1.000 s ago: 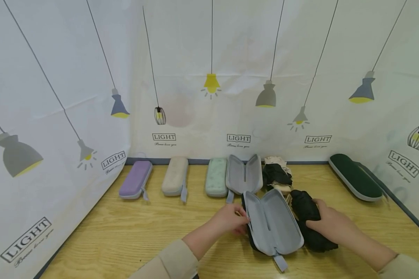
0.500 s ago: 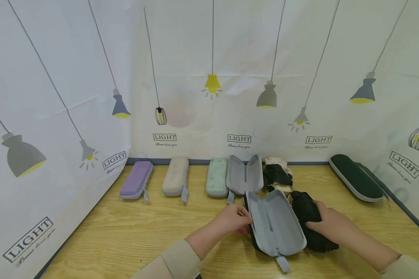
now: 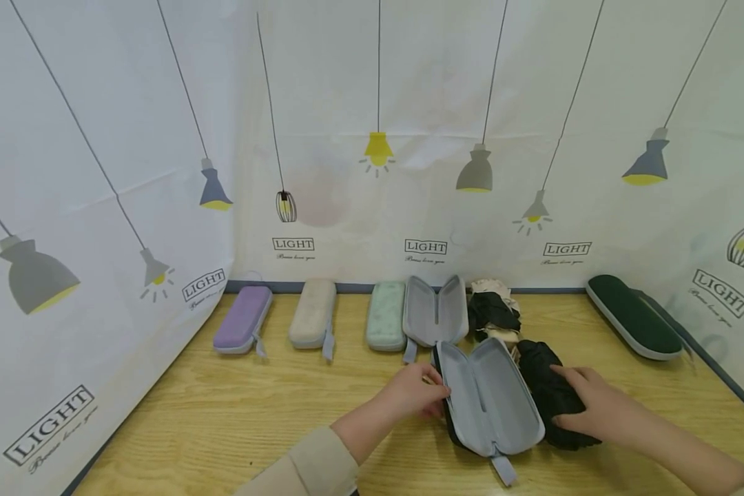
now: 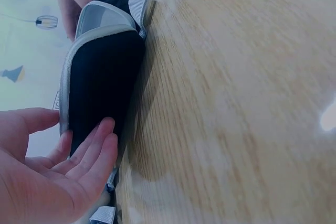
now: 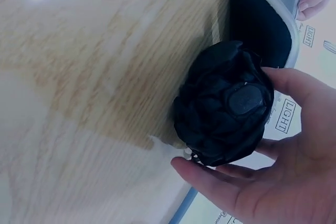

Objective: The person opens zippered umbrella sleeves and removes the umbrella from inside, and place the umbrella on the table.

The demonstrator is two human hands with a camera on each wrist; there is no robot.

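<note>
A black hard-shell zip case (image 3: 505, 406) stands spread apart on the table, its grey lining facing up. My left hand (image 3: 415, 391) holds its left edge, thumb at the rim and fingers against the black outside (image 4: 102, 77). Just right of the case lies a black folded umbrella (image 3: 542, 368), with gathered fabric and a rounded end piece (image 5: 245, 99) in the right wrist view. My right hand (image 3: 601, 406) has thumb and fingers around the umbrella from the right, the thumb touching its side and a fingertip at its lower edge.
Along the back stand a purple case (image 3: 243, 318), a beige case (image 3: 312, 313), a mint case (image 3: 385, 315) and an unzipped grey-lined case (image 3: 421, 313). A beige-and-black folded bundle (image 3: 494, 310) lies beside it. A dark green case (image 3: 632, 317) is at the right wall.
The zip case and my left hand have shifted slightly right. My right hand has drawn back a little to the right and its fingers are spread wider on the umbrella.
</note>
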